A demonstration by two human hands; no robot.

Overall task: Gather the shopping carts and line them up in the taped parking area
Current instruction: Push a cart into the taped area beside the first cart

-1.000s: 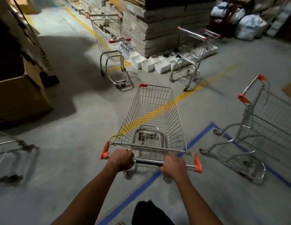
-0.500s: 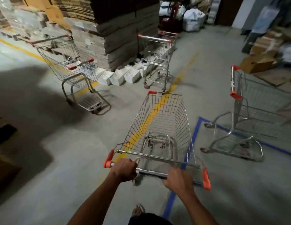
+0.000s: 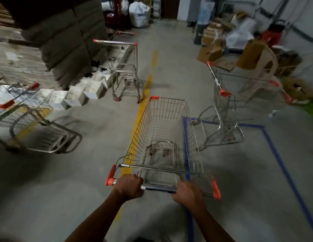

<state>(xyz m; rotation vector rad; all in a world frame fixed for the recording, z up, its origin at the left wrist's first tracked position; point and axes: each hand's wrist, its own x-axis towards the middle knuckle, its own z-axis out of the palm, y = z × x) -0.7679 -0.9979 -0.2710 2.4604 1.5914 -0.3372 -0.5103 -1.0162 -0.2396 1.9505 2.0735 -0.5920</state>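
Head view, the only one: both hands are on the handle bar of an empty cart (image 3: 162, 137), left hand (image 3: 128, 186) near the orange end cap, right hand (image 3: 188, 193) further along, fingers of each curled fully round the bar. Over the last second the cart has swung to the right: it pointed across the yellow floor line (image 3: 148, 81) toward the stacked cardboard (image 3: 64, 37), and now runs nearly along that line, its right side just over the near edge of the blue tape (image 3: 274, 152). A second cart (image 3: 239, 102) stands at the far corner of the taped area, handle toward the pushed cart, base frame partly over the tape. Two more wait outside: one by the cardboard (image 3: 124, 67), one at the left edge (image 3: 26, 119), blurred. Judgement: the turn lines the cart up for entry; it needs more rightward swing to sit beside the parked one, and two remain to fetch.
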